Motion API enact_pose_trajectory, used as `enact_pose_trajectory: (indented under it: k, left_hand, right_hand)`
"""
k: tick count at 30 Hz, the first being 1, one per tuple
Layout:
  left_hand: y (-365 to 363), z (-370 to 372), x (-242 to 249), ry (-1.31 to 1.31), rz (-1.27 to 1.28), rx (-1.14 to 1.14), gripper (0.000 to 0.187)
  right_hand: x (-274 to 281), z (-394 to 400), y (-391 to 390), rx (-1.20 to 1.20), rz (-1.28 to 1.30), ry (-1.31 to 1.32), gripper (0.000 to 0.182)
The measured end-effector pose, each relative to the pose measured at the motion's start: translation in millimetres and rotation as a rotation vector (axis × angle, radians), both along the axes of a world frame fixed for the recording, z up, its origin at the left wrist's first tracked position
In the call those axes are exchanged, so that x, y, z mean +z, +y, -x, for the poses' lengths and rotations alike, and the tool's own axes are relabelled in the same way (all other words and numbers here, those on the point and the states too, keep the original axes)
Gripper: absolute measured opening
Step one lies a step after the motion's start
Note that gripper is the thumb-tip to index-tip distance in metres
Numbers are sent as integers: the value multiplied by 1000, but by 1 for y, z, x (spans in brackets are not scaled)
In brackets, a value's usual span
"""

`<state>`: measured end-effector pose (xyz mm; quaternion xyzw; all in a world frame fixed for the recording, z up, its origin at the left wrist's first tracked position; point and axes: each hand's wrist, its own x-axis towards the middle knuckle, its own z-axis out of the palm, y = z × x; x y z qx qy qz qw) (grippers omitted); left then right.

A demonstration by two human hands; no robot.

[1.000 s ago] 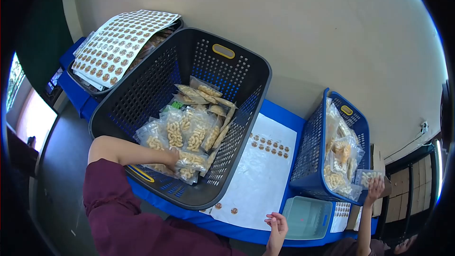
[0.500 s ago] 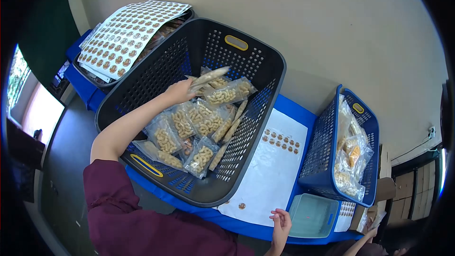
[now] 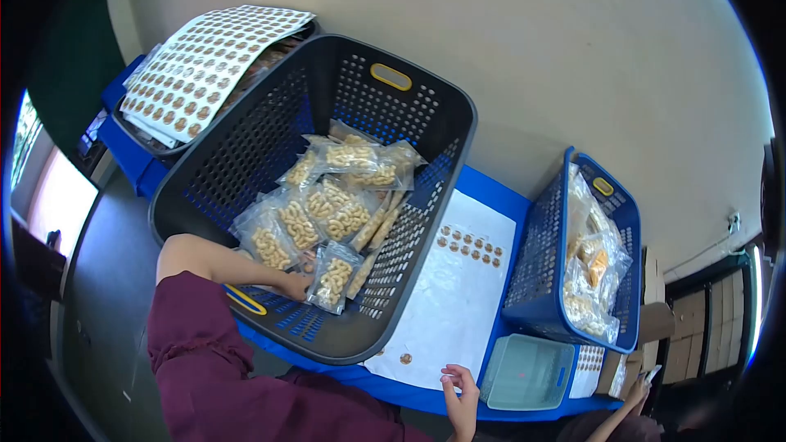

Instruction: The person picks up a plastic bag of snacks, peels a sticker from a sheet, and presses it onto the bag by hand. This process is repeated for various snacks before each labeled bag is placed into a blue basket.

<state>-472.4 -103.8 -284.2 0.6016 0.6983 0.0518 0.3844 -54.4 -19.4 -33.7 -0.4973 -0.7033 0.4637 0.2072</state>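
Observation:
My left hand point(image 3: 296, 285) is low inside the large black basket point(image 3: 377, 344), beside a clear bag of curved, pale snack pieces point(image 3: 333, 277). Its fingertips are partly hidden at the bag's edge, so a grip cannot be made out. More such bags point(image 3: 296, 225) lie heaped in the basket, with others point(image 3: 352, 157) stacked higher up. My right hand point(image 3: 463, 397) is over the front edge of the blue-covered table, empty, fingers loosely curled and apart. Near it is a white sheet point(image 3: 446, 303) bearing round brown stickers.
A sticker sheet stack point(image 3: 205, 65) covers another dark basket at upper left. To the right stand a blue basket point(image 3: 532, 270) of bagged goods and a pale green tray point(image 3: 524, 376). Another person's hand point(image 3: 637, 393) holds a small packet at lower right.
My left hand has moved down from the upper bags to the basket's near end. The bag it held now lies on the upper pile. The view has shifted slightly.

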Motion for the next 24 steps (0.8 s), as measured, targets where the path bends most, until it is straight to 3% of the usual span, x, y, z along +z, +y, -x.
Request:
enact_pose_trajectory:
  k: [2, 5, 8, 11, 12, 15, 18, 21, 24]
  left_hand:
    - [10, -15, 53, -145, 294, 143, 66]
    - [17, -43, 76, 141, -76, 163, 64]
    - [38, -52, 100, -312, 11, 345, 61]
    - [48, -36, 93, -934, 99, 405, 55]
    - [45, -33, 77, -902, 97, 611, 58]
    - [27, -25, 24, 72, -127, 685, 61]
    - [15, -6, -19, -332, -77, 810, 64]
    - [26, -6, 37, -536, 195, 816, 68]
    - [31, -10, 26, -300, 113, 694, 56]
  right_hand:
    - [0, -8, -5, -22, -5, -38, 21]
    - [-11, -21, -8, -69, 7, -89, 20]
    - [-16, -20, -10, -99, 13, -85, 19]
    - [-19, -10, -8, -78, 11, -34, 19]
    - [-20, -5, -8, -55, -10, -17, 18]
    - [-20, 11, -7, 19, -56, 13, 19]
    - [-16, 25, -7, 102, -61, 6, 20]
    - [-9, 35, -8, 125, -55, 23, 20]
    - [-9, 35, -10, 124, -69, 27, 20]
